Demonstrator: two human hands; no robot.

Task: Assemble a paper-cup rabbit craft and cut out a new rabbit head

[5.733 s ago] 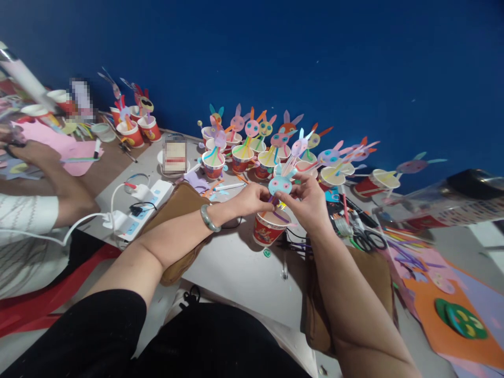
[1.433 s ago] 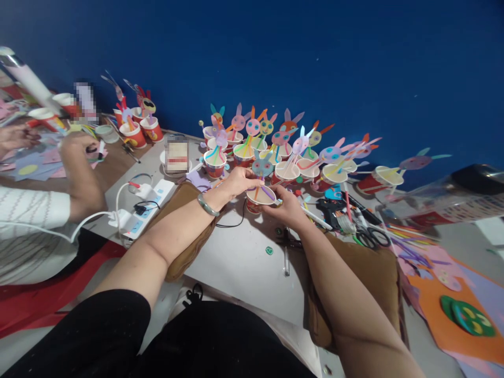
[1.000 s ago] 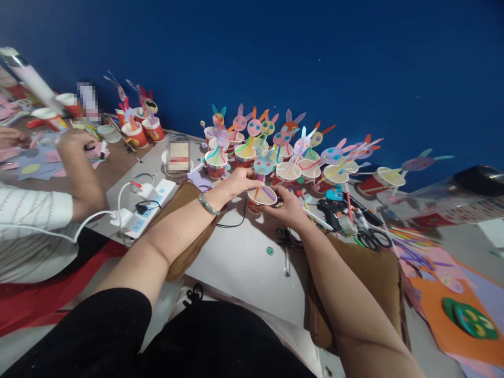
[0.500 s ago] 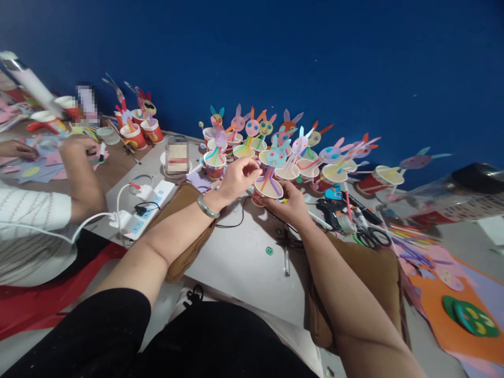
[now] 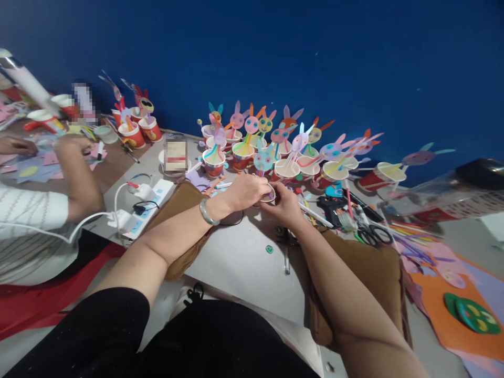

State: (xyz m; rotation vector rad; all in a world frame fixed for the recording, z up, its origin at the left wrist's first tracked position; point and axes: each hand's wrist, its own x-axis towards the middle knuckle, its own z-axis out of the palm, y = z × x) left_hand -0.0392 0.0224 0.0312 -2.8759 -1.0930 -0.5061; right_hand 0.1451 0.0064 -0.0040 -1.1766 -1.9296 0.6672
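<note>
A red-and-white paper cup stands between my hands above the grey table. A light-blue paper rabbit head rises from it on coloured strips. My right hand is closed round the cup's right side. With a bangle at the wrist, my left hand is curled over the cup's left rim. Its fingertips are partly hidden, and the cup's opening looks squeezed narrow. Right behind it stand several similar cups with paper rabbits.
Brown cushions lie under my forearms. A power strip, black scissors, a glue gun, a clear bottle and orange paper surround the work area. At left, another person's arm works over paper pieces.
My left hand has moved right and closed at the cup's rim. The cup opening now looks narrower and more covered by my hands. The rabbit head sits slightly further left.
</note>
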